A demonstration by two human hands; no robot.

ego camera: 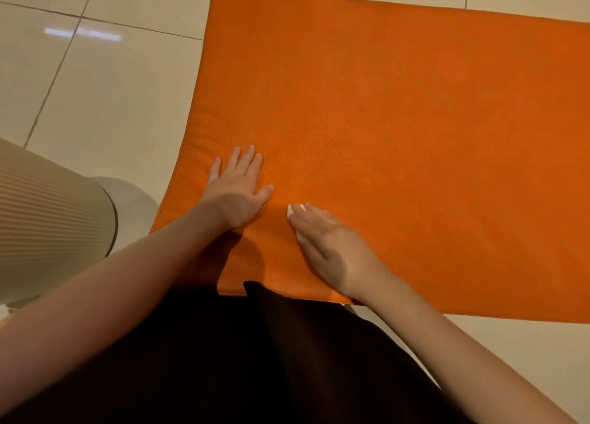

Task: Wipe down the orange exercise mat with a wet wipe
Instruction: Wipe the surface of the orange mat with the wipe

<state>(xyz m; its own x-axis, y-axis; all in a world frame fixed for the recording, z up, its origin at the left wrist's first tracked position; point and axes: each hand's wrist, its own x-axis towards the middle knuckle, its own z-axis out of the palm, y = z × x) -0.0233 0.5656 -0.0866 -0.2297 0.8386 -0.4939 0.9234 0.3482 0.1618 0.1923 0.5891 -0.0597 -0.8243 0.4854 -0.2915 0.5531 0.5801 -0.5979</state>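
Left hand (239, 188): flat on the orange mat (415, 120) near its near-left corner, fingers straight and slightly spread, holding nothing. Right hand (329, 244): by the near edge, fingers extended and close together, pressing a white wet wipe (292, 211) onto the mat. I see the wipe only at the fingertips and beside the thumb; the rest is probably under the palm. Mat lies on tiled floor (111, 104). Ribbed beige roll (48, 219) sits off the left edge. Dark garment (255, 359) overlaps the near edge.
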